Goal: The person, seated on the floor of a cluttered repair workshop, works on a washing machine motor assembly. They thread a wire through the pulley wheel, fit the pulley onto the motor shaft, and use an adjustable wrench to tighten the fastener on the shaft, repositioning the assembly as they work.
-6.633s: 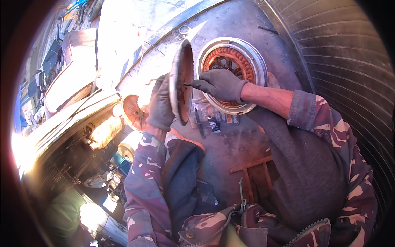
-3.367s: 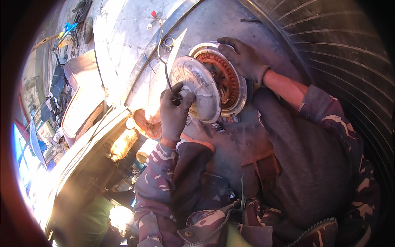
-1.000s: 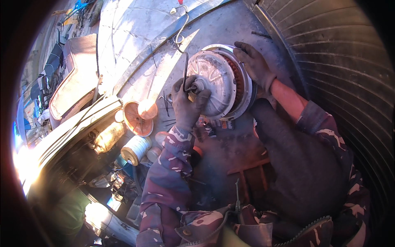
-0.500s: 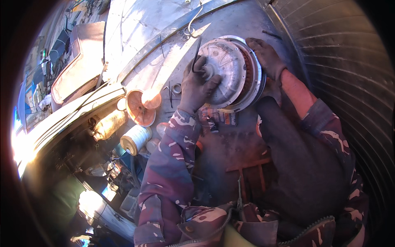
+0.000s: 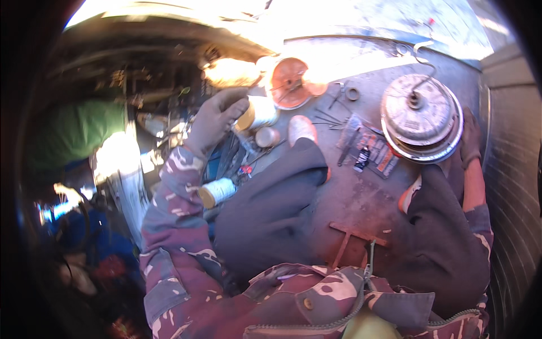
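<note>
While the wheel is best steadied by the right hand at its edge, the left hand is seen well leftward, neither grip being discernible.

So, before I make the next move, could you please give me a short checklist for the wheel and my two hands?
1. Right hand at the wheel: ok, it is at the right edge; how firmly it presses, cannot tell.
2. Left hand apart from the cover: ok, it is raised by a white cylinder.
3. Cover lying over the wheel: ok.
4. Cover flush all round: cannot tell from this angle.
5. Cable free of both hands: ok, it rises from the cover's centre.
6. Floor beside the wheel free of loose items: not ok, a plastic packet lies at its lower left.
</note>
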The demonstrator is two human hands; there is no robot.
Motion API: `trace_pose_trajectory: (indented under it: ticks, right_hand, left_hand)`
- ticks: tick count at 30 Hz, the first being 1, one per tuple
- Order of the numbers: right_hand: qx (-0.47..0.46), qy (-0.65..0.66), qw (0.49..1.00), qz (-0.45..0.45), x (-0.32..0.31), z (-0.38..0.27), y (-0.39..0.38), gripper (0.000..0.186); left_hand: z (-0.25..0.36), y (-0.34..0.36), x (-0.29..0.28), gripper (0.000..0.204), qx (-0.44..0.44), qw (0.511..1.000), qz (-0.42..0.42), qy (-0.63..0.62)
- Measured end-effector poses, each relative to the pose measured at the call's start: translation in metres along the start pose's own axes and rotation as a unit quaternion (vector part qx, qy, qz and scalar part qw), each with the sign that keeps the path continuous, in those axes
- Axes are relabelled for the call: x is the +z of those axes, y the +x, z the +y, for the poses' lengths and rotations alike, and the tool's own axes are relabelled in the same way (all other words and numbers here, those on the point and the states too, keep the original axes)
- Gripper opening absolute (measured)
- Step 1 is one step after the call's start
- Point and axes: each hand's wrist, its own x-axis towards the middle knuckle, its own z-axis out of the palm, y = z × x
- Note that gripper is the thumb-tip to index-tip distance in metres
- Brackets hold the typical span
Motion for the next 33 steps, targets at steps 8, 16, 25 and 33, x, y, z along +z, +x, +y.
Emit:
trace_pose_trajectory:
  ticks: [8,16,25,33]
  right_hand:
    - [-0.085,0.182,0.978,-0.063,-0.085,-0.055,-0.024,0.050]
    - [-0.198,0.124,0.951,-0.205,-0.122,-0.284,-0.122,0.045]
    - [-0.295,0.052,0.908,-0.293,-0.056,-0.391,-0.254,0.044]
    - [-0.221,-0.114,0.902,-0.354,-0.022,-0.372,-0.257,0.037]
  left_hand:
    - [-0.208,-0.263,0.144,0.032,-0.138,0.972,0.183,-0.061]
    - [-0.251,-0.363,0.269,0.033,-0.229,0.902,0.254,-0.262]
    - [-0.210,-0.325,0.240,0.032,-0.161,0.829,0.300,-0.444]
    - [-0.260,-0.127,0.228,0.030,-0.146,0.759,0.328,-0.544]
